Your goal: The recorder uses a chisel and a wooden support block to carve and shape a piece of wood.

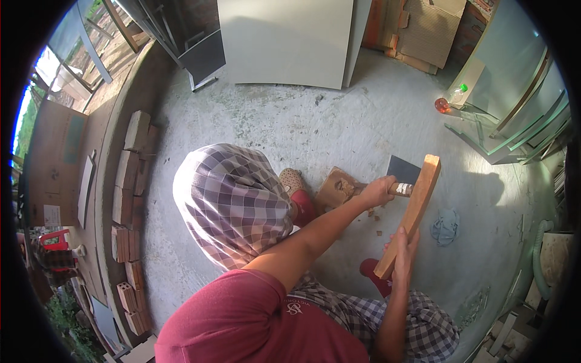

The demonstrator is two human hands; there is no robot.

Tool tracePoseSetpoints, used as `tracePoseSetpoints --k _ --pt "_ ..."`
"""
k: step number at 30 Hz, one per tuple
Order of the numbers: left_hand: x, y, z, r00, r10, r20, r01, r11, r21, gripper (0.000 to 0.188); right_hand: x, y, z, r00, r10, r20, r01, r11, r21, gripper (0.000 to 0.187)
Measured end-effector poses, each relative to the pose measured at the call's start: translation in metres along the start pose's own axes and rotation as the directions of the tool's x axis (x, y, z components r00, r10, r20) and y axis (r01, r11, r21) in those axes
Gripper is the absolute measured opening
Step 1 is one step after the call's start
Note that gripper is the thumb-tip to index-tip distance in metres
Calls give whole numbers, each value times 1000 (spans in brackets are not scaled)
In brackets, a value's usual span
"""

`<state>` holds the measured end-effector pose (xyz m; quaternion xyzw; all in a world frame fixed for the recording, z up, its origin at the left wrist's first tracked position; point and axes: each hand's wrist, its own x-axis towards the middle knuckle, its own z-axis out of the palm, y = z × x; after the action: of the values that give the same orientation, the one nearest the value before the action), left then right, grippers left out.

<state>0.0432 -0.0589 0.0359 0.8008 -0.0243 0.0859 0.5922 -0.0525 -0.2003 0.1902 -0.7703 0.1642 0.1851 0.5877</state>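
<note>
My left hand [379,192] is closed round a brown-shafted tool [402,189] with a whitish band. The tool's end meets a wooden beam [417,202], which hides what lies beyond; I cannot make out its exact kind. Wrapped round the lower part of the beam is my right hand [404,247], keeping it tilted, top away from me. A flat dark grey piece [404,169] shows just behind the tool and beam; whether it belongs to the tool I cannot tell. Beside my left hand, a worn wooden block [334,187] lies on the floor among small chips.
A crumpled bluish cloth [445,227] lies right of the beam. Large pale panels [287,42] lean at the back, glass sheets [514,142] and a bottle with red liquid [442,105] at right. Bricks [128,175] line the left wall. My checkered-covered knee [236,202] rises at left.
</note>
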Motion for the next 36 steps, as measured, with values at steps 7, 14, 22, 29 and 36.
tracePoseSetpoints --k 7,14,22,29,36 --pt "-1 3 1 1000 -9 10 9 1000 14 30 0 1 -2 1000 -11 -1 11 1000 -5 63" --pt "-2 2 2 1000 -11 3 12 1000 -6 31 1 2 -3 1000 -13 2 13 1000 -17 63" --pt "-2 3 2 1000 -24 9 24 1000 19 30 2 3 -5 1000 -9 23 9 1000 -23 60" --pt "-1 0 2 1000 15 13 -15 1000 -10 32 2 4 -4 999 -33 0 33 999 -26 59" --pt "-2 1 2 1000 7 29 -8 999 38 31 -5 -6 -2 1000 1 2 -1 999 -42 61"
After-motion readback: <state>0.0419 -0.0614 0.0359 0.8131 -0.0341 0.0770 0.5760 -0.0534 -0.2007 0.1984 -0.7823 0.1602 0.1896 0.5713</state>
